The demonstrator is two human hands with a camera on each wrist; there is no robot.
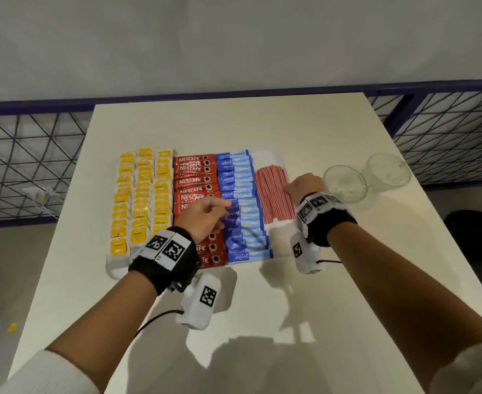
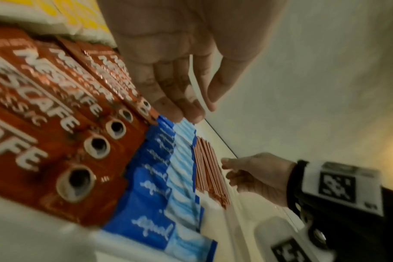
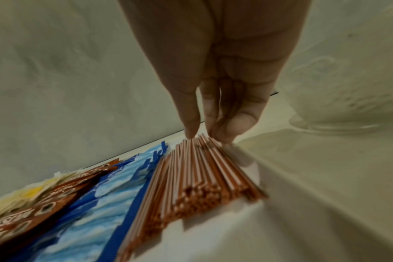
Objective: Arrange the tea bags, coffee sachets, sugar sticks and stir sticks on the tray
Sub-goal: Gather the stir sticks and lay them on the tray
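Observation:
A white tray (image 1: 274, 157) on the table holds columns of yellow tea bags (image 1: 140, 200), red Nescafe coffee sachets (image 1: 194, 180), blue sugar sticks (image 1: 241, 191) and a bundle of red-and-white stir sticks (image 1: 274, 194). My left hand (image 1: 205, 214) hovers over the seam between coffee sachets (image 2: 63, 134) and sugar sticks (image 2: 166, 177), fingers straight and relaxed, holding nothing. My right hand (image 1: 302, 186) is at the right side of the stir sticks (image 3: 198, 177), with its straight fingertips (image 3: 227, 134) touching the far end of the bundle.
Two clear glass cups (image 1: 345, 183) (image 1: 387, 172) stand on the white table (image 1: 234, 123) right of the tray, close to my right wrist. A wire-mesh railing (image 1: 29, 166) runs behind and beside the table. A dark stool (image 1: 476, 245) sits at the right.

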